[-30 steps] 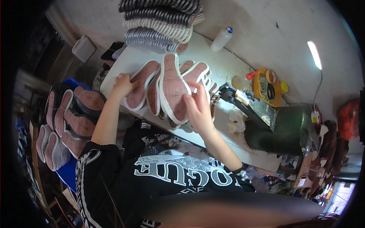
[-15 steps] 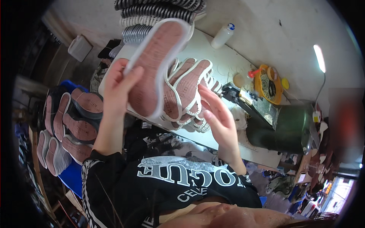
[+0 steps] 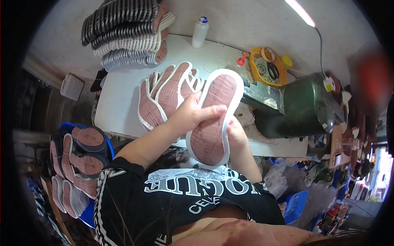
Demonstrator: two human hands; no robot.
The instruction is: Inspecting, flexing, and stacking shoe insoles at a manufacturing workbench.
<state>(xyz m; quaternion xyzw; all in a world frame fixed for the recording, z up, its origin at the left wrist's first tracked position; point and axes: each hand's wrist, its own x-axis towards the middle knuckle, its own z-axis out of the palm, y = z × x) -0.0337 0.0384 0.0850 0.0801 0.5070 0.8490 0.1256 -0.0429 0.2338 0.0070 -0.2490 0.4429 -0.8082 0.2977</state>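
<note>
I hold a white-rimmed shoe sole with a pinkish-brown inner face (image 3: 215, 117) up in front of me, above the edge of the white table (image 3: 119, 102). My left hand (image 3: 193, 115) grips its left edge, thumb and fingers laid across the inner face. My right hand (image 3: 234, 135) holds its lower right rim from behind; much of that hand is hidden by the sole. Just beyond my left hand, a fanned pile of similar soles (image 3: 164, 96) lies on the table.
Stacks of soles (image 3: 123, 30) lean against the back wall beside a white squeeze bottle (image 3: 200, 32). A yellow tray of rings (image 3: 267, 67) and a dark green machine (image 3: 305, 104) stand at right. More soles (image 3: 78, 160) fill a blue bin at lower left.
The sole my left hand had lifted high has swung down and to the right. Both hands now hold it in front of me.
</note>
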